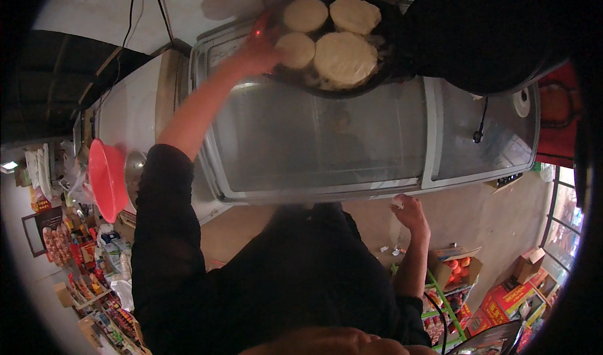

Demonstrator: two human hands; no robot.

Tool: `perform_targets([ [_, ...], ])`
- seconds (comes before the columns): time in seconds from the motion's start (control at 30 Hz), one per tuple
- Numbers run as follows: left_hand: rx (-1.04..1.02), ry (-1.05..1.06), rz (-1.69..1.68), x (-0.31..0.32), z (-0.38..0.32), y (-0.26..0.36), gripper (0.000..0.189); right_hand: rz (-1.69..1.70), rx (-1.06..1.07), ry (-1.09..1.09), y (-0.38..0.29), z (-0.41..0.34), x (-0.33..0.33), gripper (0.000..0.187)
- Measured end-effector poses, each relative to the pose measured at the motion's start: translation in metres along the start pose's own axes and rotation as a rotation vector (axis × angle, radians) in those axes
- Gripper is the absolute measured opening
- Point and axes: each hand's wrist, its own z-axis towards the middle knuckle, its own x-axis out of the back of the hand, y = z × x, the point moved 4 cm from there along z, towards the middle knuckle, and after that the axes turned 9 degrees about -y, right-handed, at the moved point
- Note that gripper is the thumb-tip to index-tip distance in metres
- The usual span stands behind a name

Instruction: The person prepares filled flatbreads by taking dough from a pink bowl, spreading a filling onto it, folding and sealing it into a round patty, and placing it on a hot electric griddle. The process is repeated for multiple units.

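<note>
Several pale round flatbreads lie in a dark electric griddle pan on top of a glass-lidded chest freezer. My left hand reaches over the pan's left rim, by the lower-left flatbread. Blur hides whether its fingers touch or grip that bread. A small red light glows at the pan's left edge, beside this hand. My right hand hangs low by the freezer's front edge, fingers loosely bent and apart, with nothing seen in it.
A large dark round shape, perhaps the griddle's lid, rises right of the pan. On the freezer's right lie a black plug with cord and a white roll. Left are a pink basin and a metal bowl. Boxed goods stand lower right.
</note>
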Motion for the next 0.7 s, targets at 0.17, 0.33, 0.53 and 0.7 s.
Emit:
perform_targets([
  [0.17,0.083,-0.273,0.294,0.005,0.010,0.002,0.058,0.009,0.033,0.026,-0.006,-0.010,0.009,0.040],
  [0.33,0.108,0.016,0.004,-0.032,0.021,-0.023,0.075,-0.044,0.086,0.052,0.000,-0.011,0.005,0.041],
  [0.53,0.134,-0.085,0.308,0.005,0.024,0.009,0.076,-0.056,0.113,0.081,-0.016,-0.020,0.019,0.039],
  [0.7,0.094,0.015,0.266,-0.042,0.045,-0.018,0.071,-0.032,0.127,0.099,-0.007,-0.019,0.013,0.039],
])
